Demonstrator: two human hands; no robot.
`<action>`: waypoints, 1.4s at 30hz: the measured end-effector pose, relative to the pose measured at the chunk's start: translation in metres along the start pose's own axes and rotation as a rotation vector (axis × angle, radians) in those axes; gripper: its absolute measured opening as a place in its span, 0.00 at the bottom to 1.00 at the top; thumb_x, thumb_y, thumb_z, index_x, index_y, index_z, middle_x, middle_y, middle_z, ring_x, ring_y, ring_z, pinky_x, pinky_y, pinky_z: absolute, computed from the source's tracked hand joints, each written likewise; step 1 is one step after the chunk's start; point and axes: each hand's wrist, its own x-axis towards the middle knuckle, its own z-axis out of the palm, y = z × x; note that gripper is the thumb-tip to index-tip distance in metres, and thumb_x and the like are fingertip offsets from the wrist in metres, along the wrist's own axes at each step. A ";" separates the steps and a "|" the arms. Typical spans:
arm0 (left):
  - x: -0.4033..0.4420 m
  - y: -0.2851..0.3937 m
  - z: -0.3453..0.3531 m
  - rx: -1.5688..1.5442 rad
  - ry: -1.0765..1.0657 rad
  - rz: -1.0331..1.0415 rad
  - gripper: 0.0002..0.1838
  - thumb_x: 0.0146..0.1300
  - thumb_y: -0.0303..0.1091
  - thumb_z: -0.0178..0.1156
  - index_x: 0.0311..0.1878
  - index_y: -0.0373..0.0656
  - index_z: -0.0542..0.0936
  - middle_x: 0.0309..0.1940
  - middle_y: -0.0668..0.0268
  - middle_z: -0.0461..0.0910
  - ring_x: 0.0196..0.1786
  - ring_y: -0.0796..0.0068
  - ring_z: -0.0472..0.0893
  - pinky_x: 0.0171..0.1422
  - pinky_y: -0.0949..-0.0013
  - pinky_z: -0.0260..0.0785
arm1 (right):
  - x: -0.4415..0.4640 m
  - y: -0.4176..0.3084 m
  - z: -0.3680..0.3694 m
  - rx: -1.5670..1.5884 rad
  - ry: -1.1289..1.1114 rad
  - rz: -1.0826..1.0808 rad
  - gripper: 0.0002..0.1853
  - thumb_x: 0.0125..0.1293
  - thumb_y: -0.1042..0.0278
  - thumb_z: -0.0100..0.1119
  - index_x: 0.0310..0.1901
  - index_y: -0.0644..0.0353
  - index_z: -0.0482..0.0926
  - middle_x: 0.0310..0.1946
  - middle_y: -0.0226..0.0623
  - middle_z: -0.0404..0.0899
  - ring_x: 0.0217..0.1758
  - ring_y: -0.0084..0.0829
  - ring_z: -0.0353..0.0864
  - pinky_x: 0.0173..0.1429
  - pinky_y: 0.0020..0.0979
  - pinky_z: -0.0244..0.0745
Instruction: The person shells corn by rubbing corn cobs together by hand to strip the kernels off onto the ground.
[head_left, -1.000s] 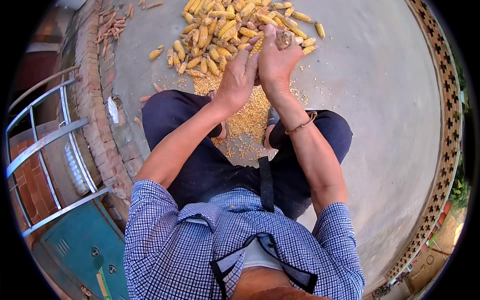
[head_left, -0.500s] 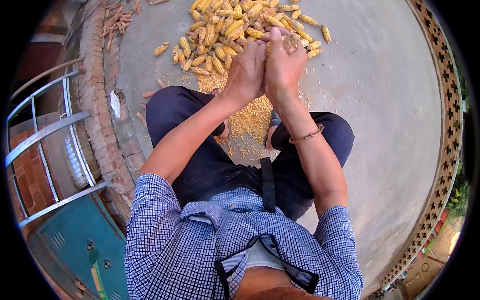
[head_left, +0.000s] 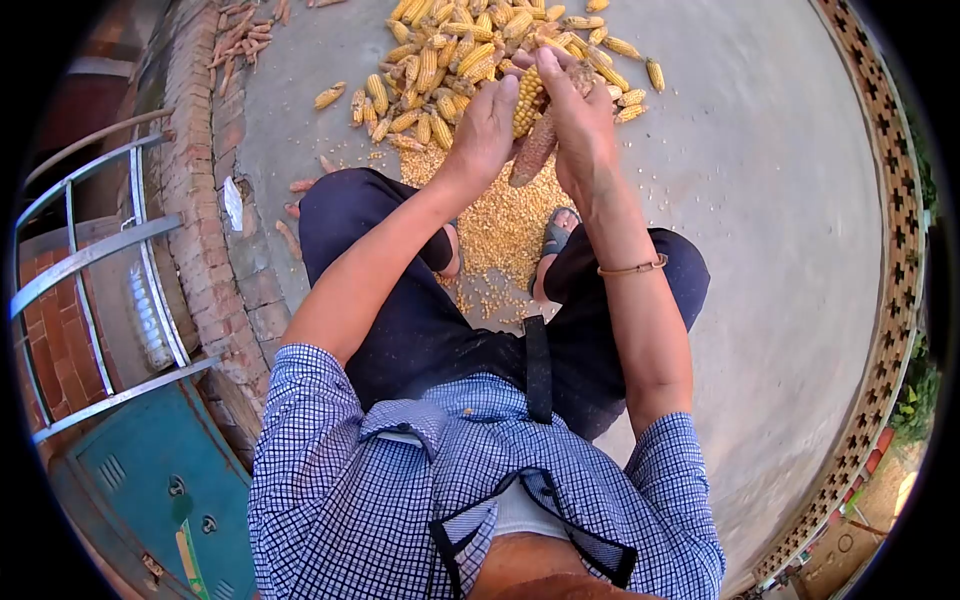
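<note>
Above the heap of loose kernels (head_left: pixel 500 235), my two hands are raised close together. My left hand (head_left: pixel 482 135) is closed around an ear of corn (head_left: pixel 527 103) with yellow kernels showing; its fingers are partly hidden behind the ear. Gripped in my right hand (head_left: pixel 580 125) is a reddish, stripped corncob (head_left: pixel 535 150), slanting down toward me beside the ear. The thumb of that hand lies over the cob, and the other fingers are mostly hidden. Just beyond the hands lies a pile of yellow corn ears (head_left: pixel 430 70).
Stripped cobs (head_left: pixel 240 42) lie at the upper left beside a brick edge (head_left: pixel 200 200). My feet in sandals (head_left: pixel 556 236) flank the kernels. A metal railing (head_left: pixel 100 260) and a teal metal door (head_left: pixel 150 490) are at left; a perforated wall (head_left: pixel 900 200) curves along the right.
My hands have moved apart slightly, and the yellow ear and stripped cob now show between them. The right forearm has shifted a little to the right.
</note>
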 end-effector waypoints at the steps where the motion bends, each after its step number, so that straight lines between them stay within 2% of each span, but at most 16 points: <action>1: 0.002 -0.004 0.001 0.099 0.023 0.107 0.25 0.80 0.50 0.38 0.60 0.38 0.74 0.36 0.69 0.73 0.37 0.83 0.74 0.41 0.76 0.68 | -0.001 0.003 0.003 -0.039 0.023 -0.025 0.25 0.69 0.58 0.64 0.58 0.70 0.75 0.47 0.43 0.82 0.50 0.30 0.81 0.55 0.31 0.75; 2: 0.000 -0.009 0.001 0.068 0.011 0.051 0.25 0.80 0.49 0.39 0.57 0.37 0.75 0.39 0.68 0.76 0.46 0.81 0.74 0.53 0.74 0.67 | -0.002 0.006 0.005 -0.136 0.040 -0.030 0.28 0.67 0.56 0.65 0.60 0.69 0.73 0.50 0.48 0.81 0.53 0.36 0.81 0.58 0.32 0.74; 5: -0.005 0.002 0.010 -0.300 -0.054 -0.072 0.24 0.80 0.49 0.39 0.55 0.38 0.75 0.43 0.66 0.77 0.48 0.81 0.75 0.56 0.73 0.68 | -0.008 0.017 0.014 -0.529 0.168 -0.349 0.27 0.66 0.57 0.64 0.59 0.69 0.73 0.50 0.54 0.80 0.55 0.40 0.81 0.58 0.34 0.73; 10: -0.006 -0.005 0.025 -0.524 -0.045 -0.087 0.26 0.79 0.54 0.39 0.50 0.39 0.75 0.41 0.67 0.77 0.45 0.81 0.74 0.50 0.73 0.69 | 0.002 0.026 0.012 -0.584 0.429 -0.340 0.16 0.66 0.55 0.63 0.44 0.61 0.80 0.32 0.49 0.84 0.38 0.47 0.85 0.44 0.42 0.76; 13: -0.005 -0.004 0.015 -0.666 -0.144 -0.191 0.22 0.80 0.51 0.39 0.56 0.42 0.72 0.47 0.68 0.76 0.50 0.79 0.76 0.56 0.69 0.71 | 0.001 0.028 0.012 -0.680 0.377 -0.341 0.19 0.66 0.53 0.63 0.45 0.63 0.80 0.32 0.48 0.84 0.38 0.43 0.85 0.44 0.39 0.76; 16: -0.007 0.017 0.007 -0.691 -0.095 -0.304 0.23 0.79 0.52 0.38 0.57 0.43 0.72 0.47 0.68 0.76 0.51 0.76 0.77 0.54 0.66 0.74 | 0.012 0.015 0.001 -0.465 0.110 -0.189 0.23 0.67 0.52 0.63 0.49 0.66 0.79 0.34 0.46 0.85 0.38 0.38 0.85 0.45 0.37 0.77; 19: -0.002 0.015 -0.006 -0.682 -0.149 -0.199 0.24 0.79 0.54 0.38 0.57 0.44 0.72 0.47 0.67 0.76 0.51 0.73 0.78 0.52 0.64 0.75 | 0.000 -0.008 0.000 -0.167 -0.013 0.036 0.27 0.67 0.51 0.63 0.53 0.70 0.78 0.40 0.45 0.84 0.40 0.35 0.83 0.46 0.34 0.78; 23: -0.003 0.016 0.003 -0.601 -0.048 -0.229 0.28 0.78 0.59 0.37 0.57 0.43 0.72 0.46 0.66 0.76 0.49 0.75 0.78 0.50 0.62 0.74 | -0.010 -0.006 0.007 -0.428 -0.009 -0.058 0.34 0.66 0.47 0.63 0.62 0.71 0.72 0.46 0.49 0.83 0.47 0.40 0.84 0.51 0.36 0.78; 24: -0.001 0.008 0.003 -0.576 -0.110 -0.181 0.28 0.77 0.59 0.38 0.54 0.42 0.73 0.44 0.66 0.77 0.47 0.77 0.78 0.49 0.67 0.74 | -0.006 0.001 0.009 -0.678 0.027 -0.084 0.37 0.65 0.45 0.63 0.64 0.70 0.69 0.46 0.55 0.83 0.49 0.48 0.84 0.56 0.42 0.75; 27: -0.006 -0.004 0.016 -0.665 -0.041 -0.171 0.28 0.77 0.59 0.40 0.52 0.41 0.74 0.42 0.66 0.77 0.46 0.78 0.78 0.49 0.70 0.73 | -0.009 0.012 0.017 -0.782 0.116 -0.167 0.36 0.65 0.45 0.62 0.63 0.68 0.70 0.45 0.60 0.82 0.52 0.55 0.82 0.60 0.45 0.72; 28: -0.009 0.002 0.013 -0.685 -0.079 -0.201 0.26 0.78 0.56 0.39 0.52 0.41 0.74 0.41 0.66 0.78 0.45 0.79 0.78 0.50 0.72 0.73 | -0.009 0.022 0.020 -0.810 0.241 -0.324 0.31 0.64 0.47 0.62 0.58 0.67 0.74 0.41 0.59 0.83 0.49 0.54 0.83 0.55 0.46 0.74; 31: -0.008 -0.002 0.017 -0.706 -0.075 -0.119 0.26 0.79 0.55 0.39 0.52 0.41 0.74 0.41 0.67 0.78 0.45 0.79 0.78 0.49 0.72 0.73 | -0.006 0.016 0.022 -0.744 0.343 -0.184 0.27 0.65 0.47 0.62 0.51 0.66 0.76 0.35 0.57 0.83 0.43 0.54 0.84 0.49 0.47 0.74; 32: -0.007 -0.011 0.016 -0.666 -0.063 -0.122 0.26 0.79 0.55 0.39 0.54 0.41 0.74 0.43 0.66 0.78 0.45 0.79 0.78 0.48 0.71 0.74 | -0.003 0.024 0.021 -0.671 0.367 -0.262 0.24 0.66 0.48 0.61 0.47 0.66 0.77 0.31 0.55 0.83 0.37 0.54 0.83 0.45 0.48 0.73; 35: -0.009 0.000 0.004 -0.709 -0.171 -0.112 0.26 0.78 0.56 0.41 0.54 0.41 0.74 0.43 0.66 0.78 0.46 0.78 0.78 0.48 0.67 0.75 | 0.002 0.032 0.018 -0.760 0.337 -0.330 0.23 0.66 0.50 0.62 0.48 0.66 0.77 0.29 0.51 0.83 0.36 0.47 0.85 0.45 0.43 0.75; 38: -0.001 0.005 -0.005 -0.654 -0.121 -0.257 0.20 0.79 0.49 0.42 0.57 0.43 0.72 0.49 0.67 0.77 0.52 0.77 0.77 0.56 0.66 0.72 | 0.013 0.016 0.007 -0.479 0.030 -0.052 0.23 0.67 0.52 0.63 0.51 0.67 0.77 0.32 0.45 0.84 0.38 0.36 0.85 0.45 0.37 0.75; 42: -0.005 0.018 -0.007 -0.676 -0.099 -0.208 0.20 0.78 0.48 0.45 0.57 0.41 0.73 0.50 0.65 0.77 0.50 0.75 0.78 0.54 0.62 0.73 | 0.009 -0.003 0.007 -0.131 0.003 -0.039 0.26 0.69 0.52 0.63 0.54 0.70 0.77 0.44 0.43 0.83 0.44 0.30 0.82 0.48 0.30 0.76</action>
